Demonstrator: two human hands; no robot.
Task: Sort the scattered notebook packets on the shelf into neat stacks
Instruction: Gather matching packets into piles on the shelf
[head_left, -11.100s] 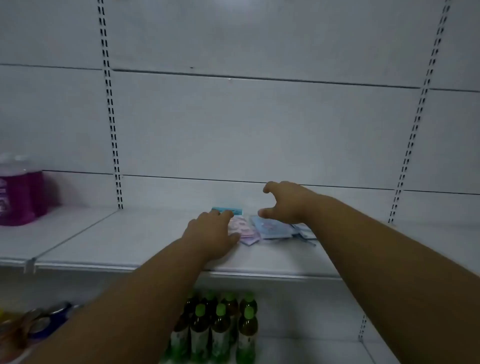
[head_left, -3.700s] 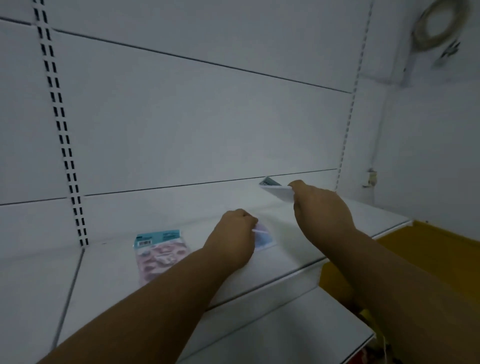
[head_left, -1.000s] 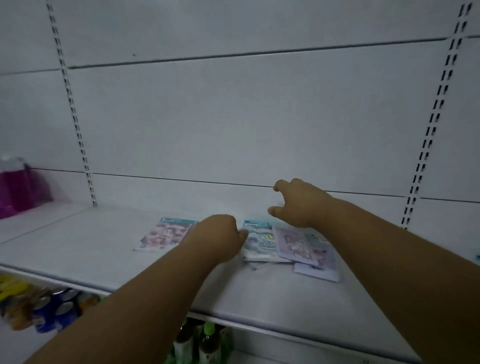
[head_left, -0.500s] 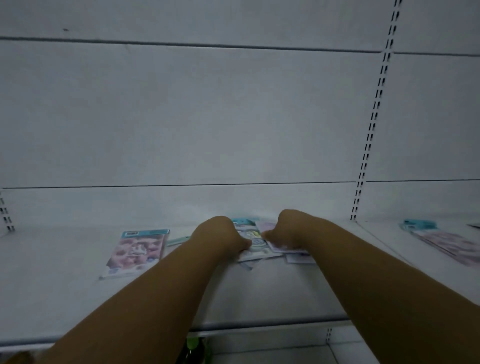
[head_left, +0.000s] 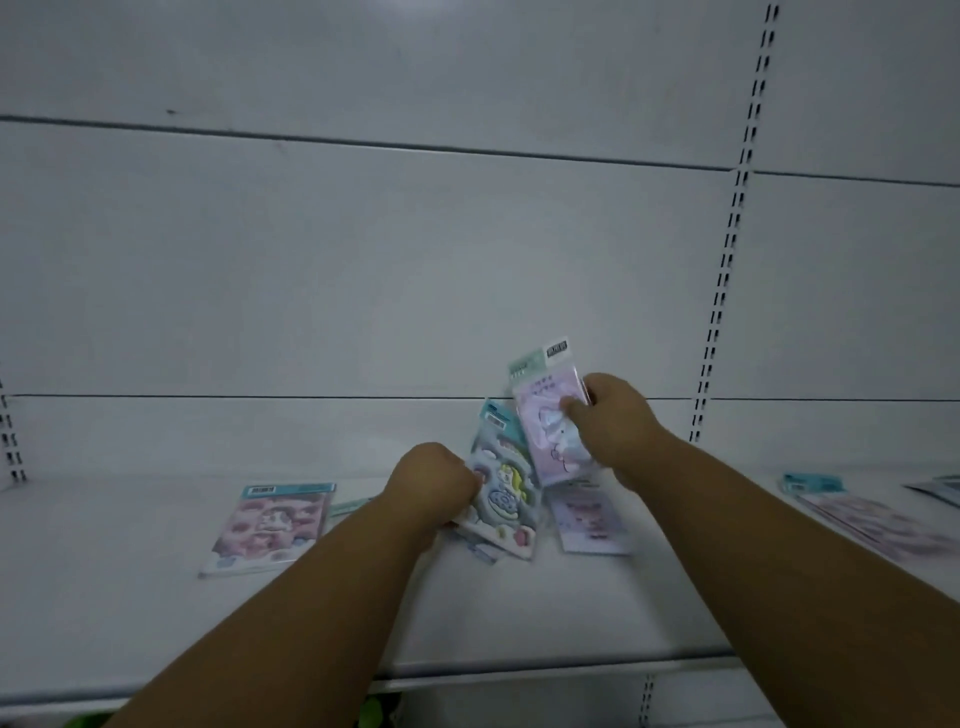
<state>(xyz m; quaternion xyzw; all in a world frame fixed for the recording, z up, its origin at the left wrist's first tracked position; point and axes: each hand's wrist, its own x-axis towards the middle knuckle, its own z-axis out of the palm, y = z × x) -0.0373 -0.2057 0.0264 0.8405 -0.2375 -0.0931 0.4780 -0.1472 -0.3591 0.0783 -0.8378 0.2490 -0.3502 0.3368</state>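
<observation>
My right hand (head_left: 615, 426) grips a lilac notebook packet (head_left: 545, 415) and holds it upright above the white shelf (head_left: 156, 623). My left hand (head_left: 434, 480) is closed on the left edge of a blue cartoon packet (head_left: 501, 491), which is tilted up off the shelf. Another lilac packet (head_left: 589, 519) lies flat beneath them. A pink packet (head_left: 270, 525) lies flat to the left, apart from my hands. More packets (head_left: 872, 514) lie at the far right of the shelf.
The white back panel (head_left: 415, 260) rises close behind the packets, with a slotted upright (head_left: 724, 260) at the right. Green bottle caps (head_left: 374, 709) peek out under the shelf's front edge.
Both hands have lifted packets off the pile: the right one raised the lilac packet upright, the left one tipped the blue packet up. The camera has shifted slightly.
</observation>
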